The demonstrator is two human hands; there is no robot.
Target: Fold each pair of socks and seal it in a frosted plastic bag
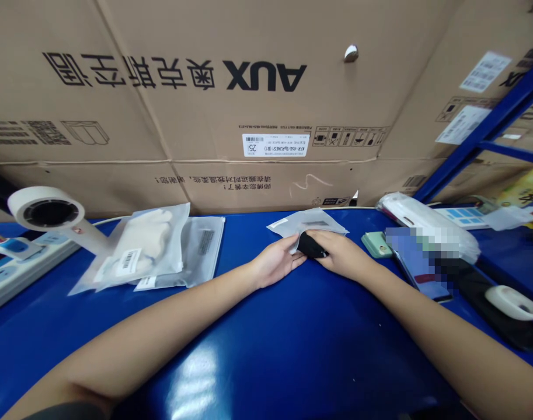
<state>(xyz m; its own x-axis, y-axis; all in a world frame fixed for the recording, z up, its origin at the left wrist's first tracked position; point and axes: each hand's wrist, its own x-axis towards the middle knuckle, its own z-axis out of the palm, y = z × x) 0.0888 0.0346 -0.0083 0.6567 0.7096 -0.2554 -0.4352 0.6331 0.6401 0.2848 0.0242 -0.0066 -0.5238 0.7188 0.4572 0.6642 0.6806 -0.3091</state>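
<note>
A small frosted plastic bag point(292, 223) lies on the blue table in front of me, its opening toward me. My left hand point(277, 261) grips the near left edge of this bag, thumb on top. At the bag's mouth, my right hand point(340, 252) is closed on a folded black cloth item point(310, 245). Part of the black item lies under my right fingers, so its full shape is hidden. How far it reaches into the bag I cannot tell.
Left are a white handheld fan point(89, 233), filled frosted bags point(150, 242) and a power strip point(12, 280). Right are a green case point(377, 245), a phone point(417, 265), a bubble-wrapped item point(430, 224) and a white mouse point(512, 302). Cardboard point(196, 116) walls the back.
</note>
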